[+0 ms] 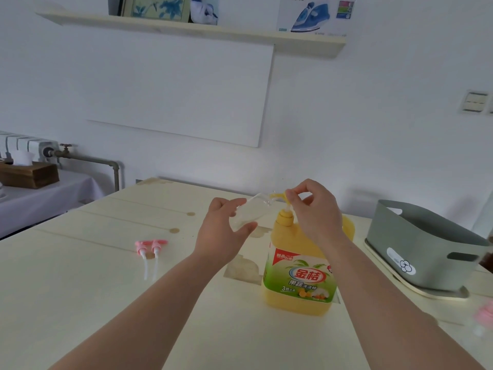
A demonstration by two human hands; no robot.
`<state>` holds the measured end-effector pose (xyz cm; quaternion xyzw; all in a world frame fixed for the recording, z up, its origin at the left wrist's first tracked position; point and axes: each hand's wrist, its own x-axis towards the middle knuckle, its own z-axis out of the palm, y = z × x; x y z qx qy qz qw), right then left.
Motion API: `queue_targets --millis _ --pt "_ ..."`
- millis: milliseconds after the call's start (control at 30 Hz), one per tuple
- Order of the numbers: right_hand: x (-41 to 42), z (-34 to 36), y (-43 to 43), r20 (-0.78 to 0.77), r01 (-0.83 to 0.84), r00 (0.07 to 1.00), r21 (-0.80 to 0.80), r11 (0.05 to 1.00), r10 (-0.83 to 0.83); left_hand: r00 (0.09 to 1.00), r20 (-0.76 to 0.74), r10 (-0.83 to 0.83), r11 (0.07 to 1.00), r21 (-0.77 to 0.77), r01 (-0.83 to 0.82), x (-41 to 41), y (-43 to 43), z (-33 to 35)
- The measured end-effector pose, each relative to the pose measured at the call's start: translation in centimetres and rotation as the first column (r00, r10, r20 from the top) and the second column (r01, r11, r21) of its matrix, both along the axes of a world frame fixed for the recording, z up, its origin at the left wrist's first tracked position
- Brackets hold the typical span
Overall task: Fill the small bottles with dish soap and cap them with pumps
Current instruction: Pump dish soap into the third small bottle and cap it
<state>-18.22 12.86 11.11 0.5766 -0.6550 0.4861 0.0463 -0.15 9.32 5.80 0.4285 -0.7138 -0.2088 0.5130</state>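
Observation:
A big yellow dish soap jug [301, 276] with a green label stands on the pale wooden table [106, 289]. My right hand [314, 209] has its fingers curled round the head of the jug's yellow pump [278, 196]. My left hand [224, 231] grips a small clear bottle [253, 209], tilted so that its mouth meets the pump's spout. Two pink pumps [150, 248] with white tubes lie side by side on the table to the left.
A grey plastic basket [421, 247] stands on a tray at the right. Something pink [484, 313] shows blurred at the right edge. A side table with a tissue box [29, 173] is at the far left, and a wall shelf hangs above.

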Motion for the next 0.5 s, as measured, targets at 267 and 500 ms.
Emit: queue_targets --millis 267,500 --pt "-0.27 -0.29 -0.20 -0.060 -0.018 0.998 0.014 1.000 0.019 0.964 -0.245 -0.099 0.974 0.173 0.144 -0.12 0.52 0.63" --pt "-0.36 0.31 -0.04 -0.015 -0.049 0.999 0.065 0.997 0.050 0.885 -0.381 -0.269 0.874 0.290 0.390 0.86 0.26 0.81"
